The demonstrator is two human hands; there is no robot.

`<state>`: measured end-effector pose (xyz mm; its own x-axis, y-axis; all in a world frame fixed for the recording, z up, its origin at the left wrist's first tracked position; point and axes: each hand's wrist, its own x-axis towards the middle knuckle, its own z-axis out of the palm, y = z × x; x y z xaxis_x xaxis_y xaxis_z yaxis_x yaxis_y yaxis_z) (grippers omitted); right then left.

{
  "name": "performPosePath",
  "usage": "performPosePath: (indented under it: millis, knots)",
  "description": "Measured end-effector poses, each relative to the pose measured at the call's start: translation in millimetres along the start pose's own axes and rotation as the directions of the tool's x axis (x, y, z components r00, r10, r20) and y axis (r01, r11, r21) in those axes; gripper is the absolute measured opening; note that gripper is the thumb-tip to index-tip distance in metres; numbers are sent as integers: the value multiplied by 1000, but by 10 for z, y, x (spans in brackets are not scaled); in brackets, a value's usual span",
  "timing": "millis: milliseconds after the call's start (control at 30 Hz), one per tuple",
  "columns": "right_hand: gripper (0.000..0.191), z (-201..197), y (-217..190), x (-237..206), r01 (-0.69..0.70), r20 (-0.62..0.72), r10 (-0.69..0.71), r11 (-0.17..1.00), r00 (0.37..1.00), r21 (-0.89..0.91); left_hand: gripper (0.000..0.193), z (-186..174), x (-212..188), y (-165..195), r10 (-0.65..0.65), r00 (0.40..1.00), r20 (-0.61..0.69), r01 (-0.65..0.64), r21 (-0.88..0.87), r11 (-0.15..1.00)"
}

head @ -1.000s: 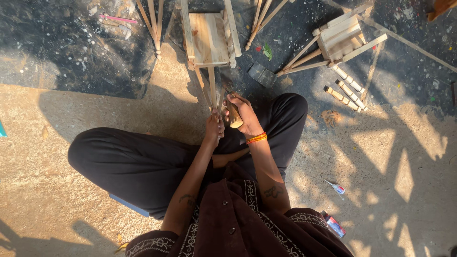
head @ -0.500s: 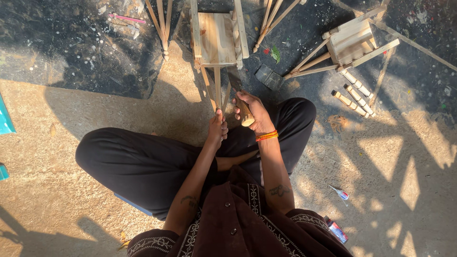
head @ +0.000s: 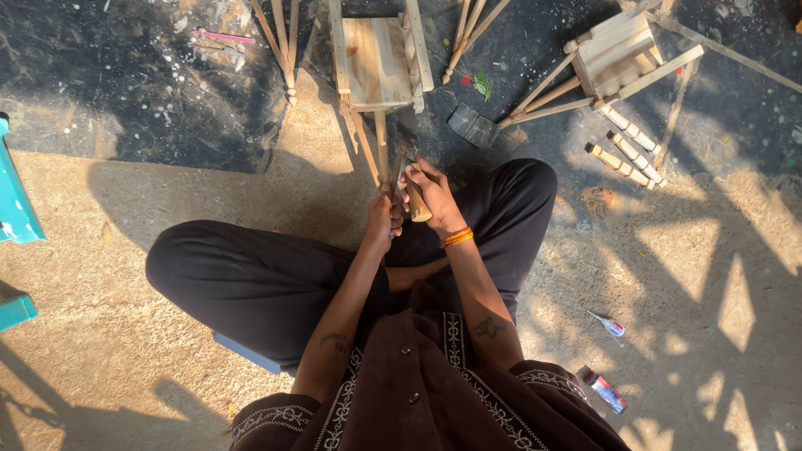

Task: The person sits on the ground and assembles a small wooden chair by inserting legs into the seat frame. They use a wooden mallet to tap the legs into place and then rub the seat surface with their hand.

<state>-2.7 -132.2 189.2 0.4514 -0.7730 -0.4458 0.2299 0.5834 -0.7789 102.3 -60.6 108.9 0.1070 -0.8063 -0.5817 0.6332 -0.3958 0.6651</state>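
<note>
At centre, 2 hands meet over crossed legs: left hand (head: 383,219) w/ grip closed round a thin wooden strut (head: 381,152) of 1 small wooden frame (head: 380,60) at 12 o'clock; right hand (head: 430,194) w/ grip closed on a wooden tool handle (head: 417,205), tool tip hidden. At 2 o'clock: 1 more wooden frame (head: 616,52), 3 turned pegs (head: 628,152). At 4 o'clock on floor (head: 100,250): 2 small tubes (head: 605,391), blurry.

Two small packages lie on the sandy ground to the right of the seated person's right elbow (head: 501,334). Nearer the elbow is a flat oblong tube or packet (head: 605,391), red and blue with a white patch. Farther up lies a small white glue-like tube (head: 607,325) with red and blue markings.
</note>
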Motion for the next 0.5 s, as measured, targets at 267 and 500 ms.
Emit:
performPosePath:
  millis: [267, 500]
  knots:
    - [54, 115, 148, -191, 259, -11, -416, 587, 910, -767, 48, 4, -68, -20, -4, 1000, -11, 3, -64, 998]
    - [56, 217, 226, -172, 117, -62, -527, 299, 848, -947, 49, -2, -5, 11, 5, 1000, 18, -4, -79, 997]
